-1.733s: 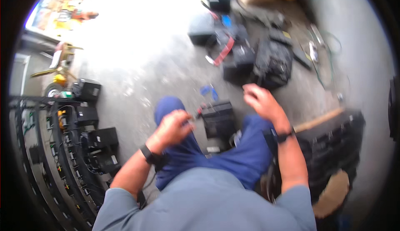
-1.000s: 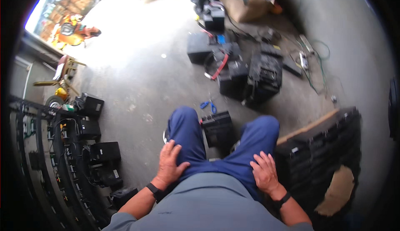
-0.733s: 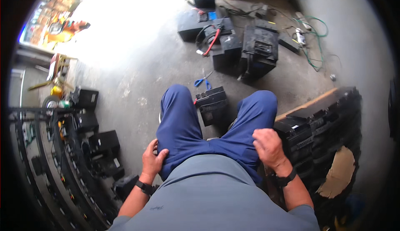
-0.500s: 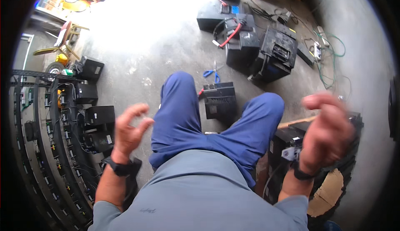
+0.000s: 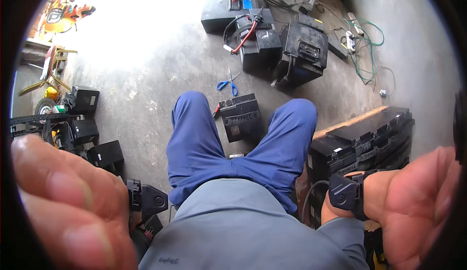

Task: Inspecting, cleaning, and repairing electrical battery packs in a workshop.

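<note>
My left hand (image 5: 73, 197) is raised very close at the lower left. Its fingers are curled, and whatever they may grip is hidden. At the right edge my right hand (image 5: 418, 207) is also raised close, its fingers mostly cut off by the picture's rim. Each wrist carries a black strap with a small black camera-like device, the left device (image 5: 154, 199) and the right device (image 5: 342, 197). Between my knees a black battery-like box (image 5: 242, 119) stands on the floor, away from both hands. A red-ended piece (image 5: 216, 110) touches its left side. Blue-handled scissors (image 5: 228, 86) lie open beyond it.
Several larger black boxes (image 5: 301, 51) stand ahead, one with a red cable (image 5: 247, 39). Green cord and a power strip (image 5: 350, 41) lie by the right wall. More black units (image 5: 369, 138) are stacked right; others (image 5: 104, 153) line the left. A chair (image 5: 50, 70) stands far left.
Both hands have come up close and outward, the left one now covering much of the lower left. The view has shifted, and the floor items sit further left in it.
</note>
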Available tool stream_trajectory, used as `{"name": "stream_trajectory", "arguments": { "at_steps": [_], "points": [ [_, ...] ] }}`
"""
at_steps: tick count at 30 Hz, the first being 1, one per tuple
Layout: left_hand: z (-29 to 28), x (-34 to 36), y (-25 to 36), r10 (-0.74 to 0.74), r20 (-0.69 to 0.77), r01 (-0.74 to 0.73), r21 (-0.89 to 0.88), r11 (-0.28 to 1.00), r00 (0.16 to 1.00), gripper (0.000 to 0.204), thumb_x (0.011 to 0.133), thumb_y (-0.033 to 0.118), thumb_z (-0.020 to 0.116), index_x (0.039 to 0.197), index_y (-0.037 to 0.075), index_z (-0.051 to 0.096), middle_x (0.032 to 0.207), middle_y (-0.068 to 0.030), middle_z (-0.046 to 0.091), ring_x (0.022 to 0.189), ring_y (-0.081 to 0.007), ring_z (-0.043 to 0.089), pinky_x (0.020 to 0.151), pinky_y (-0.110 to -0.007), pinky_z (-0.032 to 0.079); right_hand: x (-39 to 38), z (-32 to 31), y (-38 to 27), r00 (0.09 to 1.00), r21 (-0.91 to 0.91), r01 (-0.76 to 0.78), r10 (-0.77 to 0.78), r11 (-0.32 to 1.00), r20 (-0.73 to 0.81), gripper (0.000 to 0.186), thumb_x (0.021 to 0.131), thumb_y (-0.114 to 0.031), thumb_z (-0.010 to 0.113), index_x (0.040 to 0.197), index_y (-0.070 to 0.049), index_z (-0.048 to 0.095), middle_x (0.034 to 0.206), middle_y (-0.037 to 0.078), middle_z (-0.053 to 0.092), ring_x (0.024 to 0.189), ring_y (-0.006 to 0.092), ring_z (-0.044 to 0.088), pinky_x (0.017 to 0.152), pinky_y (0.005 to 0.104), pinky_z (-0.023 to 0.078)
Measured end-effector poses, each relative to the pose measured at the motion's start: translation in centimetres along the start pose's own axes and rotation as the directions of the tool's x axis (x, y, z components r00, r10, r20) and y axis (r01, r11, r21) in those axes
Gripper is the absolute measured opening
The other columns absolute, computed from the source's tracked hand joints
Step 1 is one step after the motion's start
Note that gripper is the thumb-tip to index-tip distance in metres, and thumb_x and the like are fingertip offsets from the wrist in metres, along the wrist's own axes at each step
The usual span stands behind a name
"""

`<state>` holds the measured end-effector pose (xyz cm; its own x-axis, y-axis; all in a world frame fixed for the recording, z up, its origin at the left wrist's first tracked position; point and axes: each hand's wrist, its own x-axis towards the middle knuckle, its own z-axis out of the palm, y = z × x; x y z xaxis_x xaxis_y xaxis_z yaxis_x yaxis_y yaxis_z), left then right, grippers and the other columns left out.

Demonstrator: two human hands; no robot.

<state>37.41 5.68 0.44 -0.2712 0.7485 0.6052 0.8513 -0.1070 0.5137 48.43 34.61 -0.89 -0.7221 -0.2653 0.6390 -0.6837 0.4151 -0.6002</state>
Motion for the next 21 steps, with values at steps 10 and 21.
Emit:
{"name": "stream_trajectory", "arguments": {
  "at_steps": [10, 21],
  "points": [
    [-0.1, 0.3, 0.6, -0.01, 0.088, 0.011, -0.018, 1.0, 0.996, 0.041, 0.099, 0.032, 0.051, 0.127, 0.002, 0.054, 0.103, -0.0177, 0.064, 0.083, -0.0277, 0.061, 0.073, -0.04, 0.051, 0.5, -0.2, -0.6, 0.998, -0.008, -0.018, 0.018, 1.0, 0.062, 0.02, 0.086, -0.009, 0.066, 0.102, 0.0, 0.058, 0.096, 0.015, 0.064, 0.076, 0.0282, 0.064, 0.07, 0.0383, 0.055],
    [-0.4, 0.3, 1.7, -0.023, 0.117, 0.028, -0.037, 0.999, 0.993, 0.044, 0.102, 0.037, 0.044, 0.134, 0.007, 0.05, 0.105, -0.0178, 0.062, 0.081, -0.0278, 0.06, 0.071, -0.042, 0.05, 0.6, 0.1, -1.4, 0.996, 0.008, -0.032, 0.032, 0.999, 0.086, 0.02, 0.085, -0.008, 0.065, 0.1, 0.001, 0.056, 0.092, 0.015, 0.062, 0.069, 0.0257, 0.062, 0.066, 0.0367, 0.055]
  ]
}}
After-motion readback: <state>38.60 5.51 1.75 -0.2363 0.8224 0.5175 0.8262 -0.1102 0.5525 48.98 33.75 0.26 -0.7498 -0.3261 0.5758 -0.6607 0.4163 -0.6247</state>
